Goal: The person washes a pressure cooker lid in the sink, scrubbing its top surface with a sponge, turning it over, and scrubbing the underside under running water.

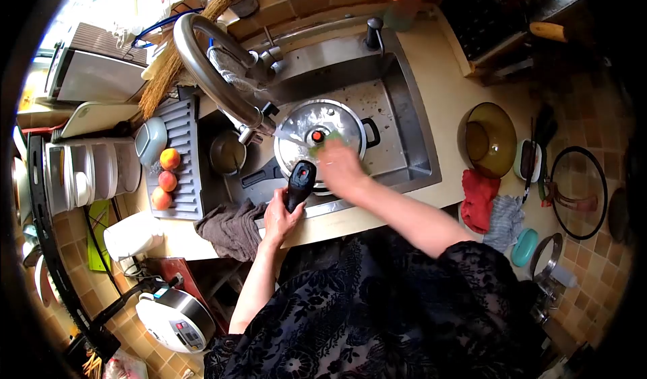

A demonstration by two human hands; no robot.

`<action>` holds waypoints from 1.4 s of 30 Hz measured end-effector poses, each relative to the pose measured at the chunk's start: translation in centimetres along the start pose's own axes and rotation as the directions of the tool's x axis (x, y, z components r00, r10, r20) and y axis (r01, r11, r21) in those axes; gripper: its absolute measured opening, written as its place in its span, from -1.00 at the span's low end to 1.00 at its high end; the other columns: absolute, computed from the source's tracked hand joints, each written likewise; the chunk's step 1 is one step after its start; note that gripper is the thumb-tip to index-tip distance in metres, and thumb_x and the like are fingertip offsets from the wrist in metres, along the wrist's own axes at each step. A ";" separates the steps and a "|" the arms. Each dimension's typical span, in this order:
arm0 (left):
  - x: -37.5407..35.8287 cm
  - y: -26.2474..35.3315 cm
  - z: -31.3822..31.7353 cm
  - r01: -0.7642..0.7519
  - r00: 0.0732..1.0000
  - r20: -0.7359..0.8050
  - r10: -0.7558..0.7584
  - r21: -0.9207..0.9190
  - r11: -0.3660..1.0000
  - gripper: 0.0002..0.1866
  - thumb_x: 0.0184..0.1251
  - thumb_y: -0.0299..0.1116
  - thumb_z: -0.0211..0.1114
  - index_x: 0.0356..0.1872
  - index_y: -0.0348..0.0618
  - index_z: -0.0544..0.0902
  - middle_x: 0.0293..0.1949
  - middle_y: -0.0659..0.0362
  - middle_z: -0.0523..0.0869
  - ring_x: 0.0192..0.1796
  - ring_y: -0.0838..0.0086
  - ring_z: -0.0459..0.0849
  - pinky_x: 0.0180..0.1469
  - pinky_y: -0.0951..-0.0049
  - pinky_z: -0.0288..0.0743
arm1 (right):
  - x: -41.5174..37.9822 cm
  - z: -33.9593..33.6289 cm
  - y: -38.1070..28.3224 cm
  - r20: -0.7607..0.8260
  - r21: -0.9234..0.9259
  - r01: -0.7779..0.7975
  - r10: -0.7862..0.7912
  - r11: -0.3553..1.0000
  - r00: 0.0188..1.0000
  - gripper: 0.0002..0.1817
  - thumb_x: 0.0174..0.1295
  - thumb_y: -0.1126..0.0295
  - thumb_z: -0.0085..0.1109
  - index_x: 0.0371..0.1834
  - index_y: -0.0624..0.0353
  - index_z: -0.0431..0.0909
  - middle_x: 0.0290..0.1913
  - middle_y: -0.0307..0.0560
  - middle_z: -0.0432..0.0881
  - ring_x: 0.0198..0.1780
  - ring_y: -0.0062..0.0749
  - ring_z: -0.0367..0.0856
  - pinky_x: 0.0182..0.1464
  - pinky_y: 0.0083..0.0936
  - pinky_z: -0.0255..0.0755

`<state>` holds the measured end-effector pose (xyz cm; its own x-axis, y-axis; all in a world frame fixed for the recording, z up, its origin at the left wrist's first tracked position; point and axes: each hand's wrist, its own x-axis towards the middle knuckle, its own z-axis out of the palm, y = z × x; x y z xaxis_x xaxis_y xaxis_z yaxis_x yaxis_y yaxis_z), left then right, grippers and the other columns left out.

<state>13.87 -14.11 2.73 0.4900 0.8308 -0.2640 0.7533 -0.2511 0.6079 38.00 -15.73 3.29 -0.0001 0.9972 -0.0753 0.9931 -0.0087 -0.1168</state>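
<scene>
A shiny pressure cooker lid [296,123] lies over a pot in the sink, with a red-centred valve [318,136] in its middle. My left hand [280,218] is wrapped round the lid's black handle [301,185], near the sink's front edge. On top of the lid, my right hand [342,168] presses a green scouring pad [328,143] beside the valve; hand and pad are smeared by motion. The pot's long handle [261,175] sticks out to the left, apart from the lid handle, and a short side handle [371,133] shows at right.
The curved faucet [209,62] arches over the sink [397,109] from the left. A small saucepan [228,154] sits left of the cooker. Peaches [166,180] lie on the grey drainer [185,143]. An amber bowl [495,139] and red cloth [480,200] are at right.
</scene>
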 end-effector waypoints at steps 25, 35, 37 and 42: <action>0.7 -0.3 -0.2 0.123 0.986 0.118 -0.116 -0.054 0.991 -0.30 0.24 -0.25 0.55 0.35 -0.16 0.42 0.03 -0.16 0.77 0.09 -0.02 0.77 0.14 0.14 0.61 | 5.1 -1.2 8.8 -0.098 0.283 0.271 -0.253 0.920 0.962 -0.61 0.09 0.46 0.27 0.04 0.21 0.73 0.02 0.07 0.62 0.16 -0.04 0.57 -0.01 -0.15 0.59; 1.2 -0.8 -0.7 0.041 0.985 0.168 -0.036 -0.022 0.999 -0.30 0.29 -0.23 0.52 0.35 -0.22 0.38 0.03 -0.27 0.76 0.12 -0.17 0.75 0.14 0.05 0.61 | 3.7 0.7 9.9 -0.061 0.313 -0.260 0.292 0.914 0.954 -0.53 0.27 0.58 0.12 0.27 0.17 0.64 0.10 0.25 0.54 0.16 0.18 0.54 0.09 -0.09 0.61; 1.1 -0.6 -0.5 0.028 0.991 0.130 -0.024 -0.030 0.999 -0.30 0.26 -0.20 0.53 0.34 -0.19 0.41 0.02 -0.24 0.75 0.10 -0.16 0.74 0.13 0.02 0.61 | 6.0 2.7 13.0 -0.018 0.375 -0.264 0.292 0.889 0.956 -0.51 0.31 0.56 0.12 0.32 0.00 0.66 0.12 0.23 0.55 0.21 0.19 0.54 0.18 -0.06 0.57; 1.2 -1.4 -0.1 0.006 0.991 0.132 0.004 -0.076 0.997 -0.30 0.26 -0.15 0.53 0.34 -0.15 0.39 0.01 -0.23 0.75 0.07 -0.18 0.74 0.07 -0.02 0.62 | 2.5 1.8 11.4 0.012 0.384 -0.371 0.397 0.845 0.918 -0.44 0.30 0.58 0.15 0.41 0.06 0.57 0.12 0.24 0.53 0.23 0.20 0.52 0.22 -0.09 0.55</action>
<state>13.36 -12.74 1.64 0.5466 0.7571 -0.3577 0.7205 -0.2076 0.6617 49.08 -13.46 0.03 0.3933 0.9106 -0.1274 0.7948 -0.4063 -0.4508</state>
